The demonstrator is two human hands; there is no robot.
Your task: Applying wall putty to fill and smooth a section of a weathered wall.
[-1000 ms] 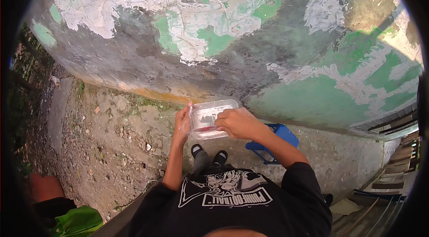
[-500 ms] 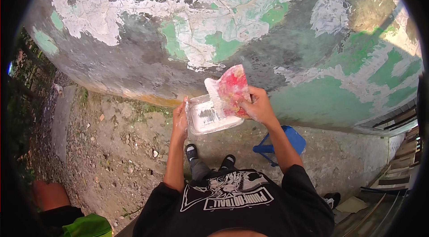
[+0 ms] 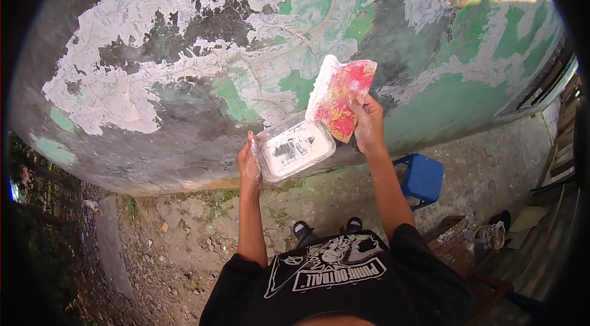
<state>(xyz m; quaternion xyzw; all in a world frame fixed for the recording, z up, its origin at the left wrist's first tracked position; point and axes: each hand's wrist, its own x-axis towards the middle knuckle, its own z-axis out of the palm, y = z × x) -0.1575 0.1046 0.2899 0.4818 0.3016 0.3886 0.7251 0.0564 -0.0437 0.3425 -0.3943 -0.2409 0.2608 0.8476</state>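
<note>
My left hand (image 3: 250, 163) grips the left side of a clear plastic tray (image 3: 329, 155), fingers at its rim. White paste (image 3: 289, 163) coats the tray's bottom, with dark streaks where it is thin. In my right hand (image 3: 370, 128) is a flat, worn red and yellow piece (image 3: 349, 89), its lower right part pinched between thumb and fingers. A thick band of white paste (image 3: 321, 87) runs along its left edge. The piece is just above the tray's right end, in front of the wall. White smears mark both hands.
Ahead rises a wall (image 3: 203, 95) with patches of white paste, green paint and grey. A blue plastic stool (image 3: 424, 177) stands on the ground to my right. Gravelly ground (image 3: 178, 246) lies below left. Footwear and boards sit at the lower right.
My right hand has lifted the red piece up and right, away from the tray's paste. The view has shifted, and another person's arm and green cloth have left the lower left.
</note>
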